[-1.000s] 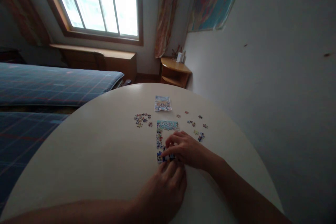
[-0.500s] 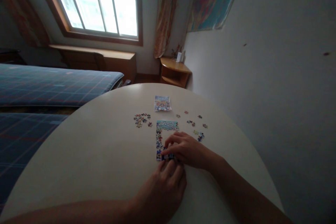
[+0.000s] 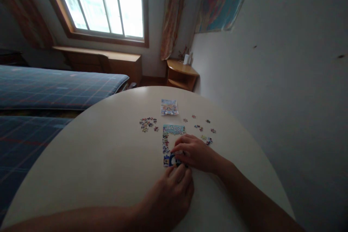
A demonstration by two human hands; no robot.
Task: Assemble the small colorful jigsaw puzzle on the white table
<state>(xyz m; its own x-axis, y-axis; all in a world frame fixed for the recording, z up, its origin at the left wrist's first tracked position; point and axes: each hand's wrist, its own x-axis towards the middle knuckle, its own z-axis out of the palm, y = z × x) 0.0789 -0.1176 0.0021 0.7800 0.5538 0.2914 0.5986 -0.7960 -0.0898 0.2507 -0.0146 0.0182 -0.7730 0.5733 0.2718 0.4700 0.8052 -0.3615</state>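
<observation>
A partly assembled jigsaw puzzle (image 3: 174, 129) lies on the round white table (image 3: 108, 159). Its teal top strip and left side show joined pieces around a bare middle; my right hand covers much of its right side. Over the lower part, my right hand (image 3: 193, 152) has bent fingers and thumb pressed on the dark blue pieces (image 3: 172, 159). At the near edge, my left hand (image 3: 176, 188) is closed, curled fingertips gripping the puzzle's border. Whether either hand pinches a single loose piece is hidden.
A pile of loose pieces (image 3: 148, 123) lies left of the puzzle. Several scattered pieces (image 3: 199, 127) are to its right. Behind it lies a small printed picture sheet (image 3: 169, 107). A plaid mattress (image 3: 54, 87) stands left of the table, a white wall (image 3: 285, 98) right.
The fingers of my right hand have shifted slightly right, uncovering more of the blue pieces along the bottom. My left hand stays at the near edge.
</observation>
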